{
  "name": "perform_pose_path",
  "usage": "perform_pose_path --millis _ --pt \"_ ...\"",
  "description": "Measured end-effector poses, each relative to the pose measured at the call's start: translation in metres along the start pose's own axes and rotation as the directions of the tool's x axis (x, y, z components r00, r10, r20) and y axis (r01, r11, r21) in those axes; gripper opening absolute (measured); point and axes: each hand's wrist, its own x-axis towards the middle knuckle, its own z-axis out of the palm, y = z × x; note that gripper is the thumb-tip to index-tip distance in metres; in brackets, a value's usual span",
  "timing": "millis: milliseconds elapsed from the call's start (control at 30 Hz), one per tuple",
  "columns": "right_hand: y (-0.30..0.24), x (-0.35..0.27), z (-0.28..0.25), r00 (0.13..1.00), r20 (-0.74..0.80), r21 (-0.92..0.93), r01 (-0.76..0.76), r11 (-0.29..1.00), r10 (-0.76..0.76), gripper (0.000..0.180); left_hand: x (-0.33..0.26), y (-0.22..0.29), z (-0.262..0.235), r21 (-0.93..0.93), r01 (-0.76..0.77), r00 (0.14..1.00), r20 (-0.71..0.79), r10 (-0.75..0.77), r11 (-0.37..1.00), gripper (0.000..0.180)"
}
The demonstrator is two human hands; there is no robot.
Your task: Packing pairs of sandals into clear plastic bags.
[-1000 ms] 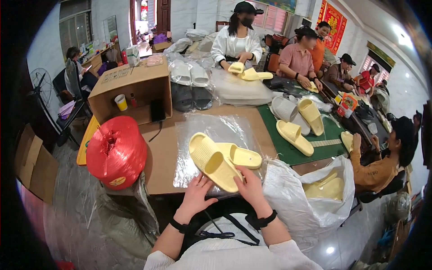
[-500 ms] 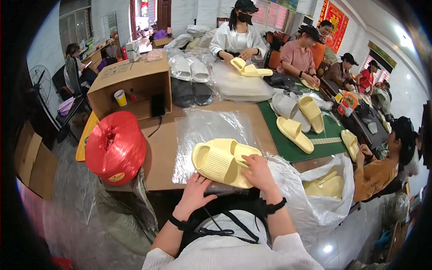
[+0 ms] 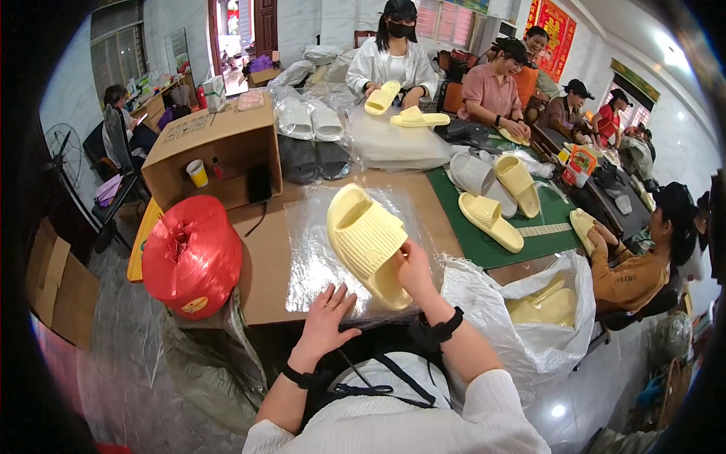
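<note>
The slipper [image 3: 369,250] is over the plastic sheet [image 3: 308,253], between spool [image 3: 193,257] and mat [image 3: 457,227]. A cup [image 3: 197,174] stands in the box [image 3: 227,130].

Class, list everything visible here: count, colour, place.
Table: one, brown, centre
Held slipper: at least one, yellow, above table
Clear bag: one, transparent, on table
Spool: one, red, table's left
Box: one, brown, behind spool
Cup: one, white-yellow, inside box
Phone: one, black, box's right
Bagged slippers: four, white, dark, beside box
Mat: one, green, table's right
Mat slippers: at least three, yellow, grey, on mat
Sack: one, white, near right
Sack slippers: uncountable, yellow, inside
Other people: at least seven, varied clothing, left, back, right
Left hand: one, bare, table's near edge
Right hand: one, bare, gripping slipper
</note>
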Motion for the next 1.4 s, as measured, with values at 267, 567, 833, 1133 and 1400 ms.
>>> perform_pose_path --millis 267,567,833,1133,1400 --pt "-0.007 -0.011 0.020 0.949 0.315 -0.667 0.244 0.704 -0.030 0.056 0.003 0.005 -0.005 -0.026 -0.025 1.000 -0.001 0.025 0.999 0.074" --pt "0.003 0.006 0.021 0.818 0.575 -0.584 0.392 0.711 0.021 0.029 -0.001 0.000 -0.005 -0.009 -0.006 1.000 -0.001 0.006 1.000 0.072" --pt "0.017 0.028 0.033 0.970 0.231 -0.282 -0.003 0.960 0.071 0.033 0.000 0.001 -0.001 0.043 0.006 0.999 0.039 -0.008 0.999 0.079" --pt "0.000 0.038 0.038 0.861 0.509 -0.607 0.356 0.710 0.003 0.049 -0.003 -0.002 -0.002 0.016 0.006 1.000 0.027 -0.007 1.000 0.081" --pt "0.007 0.026 0.078 0.976 0.158 -0.647 -0.010 0.762 0.147 0.052 0.002 -0.001 -0.002 -0.011 -0.024 1.000 0.008 0.025 1.000 0.077"
